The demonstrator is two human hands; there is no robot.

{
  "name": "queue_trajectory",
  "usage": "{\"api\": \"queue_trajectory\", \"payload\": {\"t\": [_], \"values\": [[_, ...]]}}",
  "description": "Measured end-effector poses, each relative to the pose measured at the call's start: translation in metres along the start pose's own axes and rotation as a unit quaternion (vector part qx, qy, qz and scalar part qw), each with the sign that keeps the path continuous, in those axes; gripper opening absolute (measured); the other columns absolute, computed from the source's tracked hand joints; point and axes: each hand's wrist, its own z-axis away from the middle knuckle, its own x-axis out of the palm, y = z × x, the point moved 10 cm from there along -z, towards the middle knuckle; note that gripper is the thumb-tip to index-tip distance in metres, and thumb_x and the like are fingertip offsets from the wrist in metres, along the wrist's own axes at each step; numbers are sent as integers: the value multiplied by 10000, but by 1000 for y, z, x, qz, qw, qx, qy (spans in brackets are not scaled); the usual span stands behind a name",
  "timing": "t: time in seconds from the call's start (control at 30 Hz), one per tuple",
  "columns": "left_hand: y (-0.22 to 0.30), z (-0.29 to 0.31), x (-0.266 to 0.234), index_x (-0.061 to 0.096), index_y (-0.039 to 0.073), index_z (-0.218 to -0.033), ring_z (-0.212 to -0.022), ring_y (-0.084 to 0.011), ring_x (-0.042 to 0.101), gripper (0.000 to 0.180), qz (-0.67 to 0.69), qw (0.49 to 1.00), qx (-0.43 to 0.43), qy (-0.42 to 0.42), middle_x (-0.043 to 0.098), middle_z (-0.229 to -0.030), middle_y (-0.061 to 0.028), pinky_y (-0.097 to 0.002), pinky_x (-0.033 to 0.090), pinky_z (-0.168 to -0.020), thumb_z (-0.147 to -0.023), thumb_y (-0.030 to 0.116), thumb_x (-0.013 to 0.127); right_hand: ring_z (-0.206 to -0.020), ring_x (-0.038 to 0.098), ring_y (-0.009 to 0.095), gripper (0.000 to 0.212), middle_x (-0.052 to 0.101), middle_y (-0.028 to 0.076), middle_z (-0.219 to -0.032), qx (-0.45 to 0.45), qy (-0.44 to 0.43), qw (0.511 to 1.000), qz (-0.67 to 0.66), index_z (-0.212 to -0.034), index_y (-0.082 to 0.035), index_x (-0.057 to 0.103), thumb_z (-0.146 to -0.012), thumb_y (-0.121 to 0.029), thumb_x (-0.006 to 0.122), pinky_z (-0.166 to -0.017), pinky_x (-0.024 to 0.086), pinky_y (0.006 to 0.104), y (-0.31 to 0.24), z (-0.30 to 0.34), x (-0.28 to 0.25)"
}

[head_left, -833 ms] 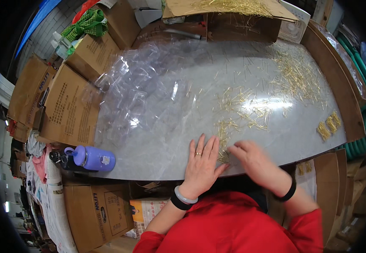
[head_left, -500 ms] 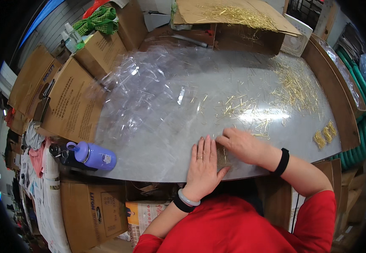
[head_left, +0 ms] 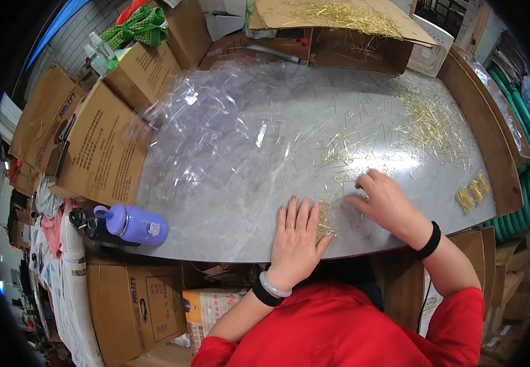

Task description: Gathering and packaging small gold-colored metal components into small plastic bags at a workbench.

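Lying flat just below center frame, the left hand (head_left: 297, 248) has its fingers slightly apart, beside a little gold wire pile (head_left: 325, 221); right hand's (head_left: 390, 205) just right of that, thumb and index apart.

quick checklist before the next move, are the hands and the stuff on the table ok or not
1. Left hand steady base: ok, palm down on the table, fingers extended.
2. Hands apart: ok, a gap separates it from the right hand.
3. Right hand empty: cannot tell, its fingertips hide any small piece.
4. Space between hands free of thin gold pieces: not ok, some lie beside the left index finger.
5. Purple bottle away from both hands: ok, far left.
6. Gold bundles apart from hands: ok, right edge.
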Motion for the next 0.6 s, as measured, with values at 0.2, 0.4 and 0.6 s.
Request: {"api": "queue_trajectory", "payload": {"t": [0.2, 0.4, 0.6], "values": [[7, 2, -1, 547, 147, -1407, -1439, -441, 315, 477, 19, 999, 45, -3, 404, -1506, -195, -596, 232, -1186, -985, 365, 600, -899, 665, 402, 211, 641, 187, -967, 51, -53, 997, 8, -1031, -27, 628, -892, -180, 668, -777, 545, 469, 17, 23, 32], [8, 1, -2, 576, 162, -1367, -1438, -435, 318, 419, 25, 998, 50, -1, 416, -1510, -149, -594, 236, -1187, -989, 341, 598, -949, 647, 379, 199, 623, 150, -1026, -58, -38, 991, -116, -1076, -62, 653, -878, -59, 625, -803, 540, 462, 15, 3, 37], [8, 1, -1, 585, 161, -1349, -1433, -440, 323, 403, 26, 998, 58, -8, 438, -1501, -126, -592, 245, -1184, -981, 324, 609, -989, 625, 373, 225, 608, 151, -1028, -91, -69, 983, -147, -1095, -45, 656, -876, -96, 664, -850, 524, 455, -2, -2, 33]]}}
